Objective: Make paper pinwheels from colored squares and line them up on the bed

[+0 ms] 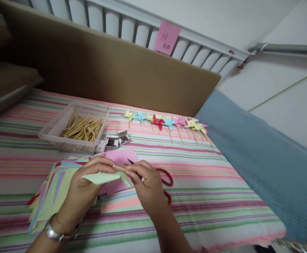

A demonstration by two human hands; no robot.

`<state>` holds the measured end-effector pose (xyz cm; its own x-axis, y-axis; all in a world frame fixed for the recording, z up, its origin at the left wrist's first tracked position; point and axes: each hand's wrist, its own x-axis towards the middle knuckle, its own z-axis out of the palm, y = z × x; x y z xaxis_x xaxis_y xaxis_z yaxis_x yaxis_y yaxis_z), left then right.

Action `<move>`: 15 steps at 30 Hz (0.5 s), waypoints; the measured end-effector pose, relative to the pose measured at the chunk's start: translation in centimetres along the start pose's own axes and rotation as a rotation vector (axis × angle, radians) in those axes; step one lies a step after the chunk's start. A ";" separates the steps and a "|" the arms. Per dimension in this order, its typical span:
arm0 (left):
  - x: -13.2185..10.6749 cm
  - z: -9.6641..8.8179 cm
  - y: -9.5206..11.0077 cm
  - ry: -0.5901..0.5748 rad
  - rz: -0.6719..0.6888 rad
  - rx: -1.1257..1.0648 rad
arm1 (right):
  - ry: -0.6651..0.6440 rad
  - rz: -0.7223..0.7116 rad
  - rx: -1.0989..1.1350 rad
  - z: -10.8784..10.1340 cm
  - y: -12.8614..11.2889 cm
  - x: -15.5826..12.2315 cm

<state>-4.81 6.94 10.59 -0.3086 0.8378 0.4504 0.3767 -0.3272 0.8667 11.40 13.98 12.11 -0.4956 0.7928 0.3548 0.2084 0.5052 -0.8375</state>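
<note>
My left hand [83,184] is closed on a pale green paper pinwheel [103,178], whose folded blades stick out past the fingers. A thin wooden stick [120,168] runs from the left fingertips into the pinch of my right hand [148,182]. The joint between stick and paper is partly covered by the fingers. Scissors with red handles [166,177] lie beneath my right hand, their dark tips showing beyond it. Under both hands are pink paper sheets [125,156], and to the left spreads a pile of coloured paper pieces [61,186].
A clear plastic box [46,135] of wooden sticks stands at back left, beside small open boxes of pins [112,142]. Several finished pinwheels [169,122] lie in a row near the cardboard panel [116,66]. The striped cloth [222,200] ends at right.
</note>
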 end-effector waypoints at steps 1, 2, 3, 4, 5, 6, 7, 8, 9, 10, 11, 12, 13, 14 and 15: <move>0.0 0.0 -0.1 0.000 0.006 0.002 | 0.001 -0.001 -0.002 0.0 0.0 0.0; 0.0 0.0 -0.1 -0.001 0.010 0.002 | -0.001 -0.002 -0.006 0.0 0.0 0.0; 0.0 -0.1 -0.2 -0.002 0.012 0.002 | -0.004 -0.001 -0.010 0.0 0.0 0.0; 0.0 -0.1 -0.2 -0.002 0.011 0.001 | -0.006 -0.001 -0.013 0.0 0.0 0.0; 0.0 0.0 -0.1 -0.002 0.009 0.001 | -0.008 -0.002 -0.015 0.0 0.1 0.0; 0.0 0.0 -0.1 -0.003 0.006 0.002 | -0.009 -0.002 -0.016 0.0 0.1 0.0; 0.1 0.0 0.0 -0.004 0.002 0.003 | -0.010 -0.002 -0.015 0.0 0.1 0.0; 0.1 0.0 0.0 -0.005 -0.002 0.004 | -0.008 -0.003 -0.013 0.0 0.1 0.0; 0.1 0.0 0.1 -0.005 -0.008 0.002 | -0.005 -0.003 -0.010 0.0 0.1 0.0; 0.1 0.0 0.1 -0.003 -0.016 -0.002 | -0.004 -0.003 -0.008 0.0 0.1 0.0; 0.1 0.1 0.2 0.001 -0.025 -0.009 | -0.002 -0.004 -0.007 0.0 0.1 0.0; 0.1 0.1 0.2 0.006 -0.036 -0.018 | -0.002 -0.006 -0.008 0.0 0.1 0.0; 0.1 0.1 0.2 0.012 -0.046 -0.027 | -0.003 -0.008 -0.009 0.0 0.1 -0.1; 0.1 0.1 0.1 0.019 -0.055 -0.037 | -0.003 -0.009 -0.008 0.0 0.1 -0.1; 0.0 0.1 0.1 0.023 -0.062 -0.045 | -0.004 -0.011 -0.005 0.1 0.2 -0.1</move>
<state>-4.66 6.99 10.69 -0.3508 0.8469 0.3997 0.3163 -0.2945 0.9018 11.43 13.94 11.91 -0.5008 0.7861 0.3622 0.2073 0.5152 -0.8316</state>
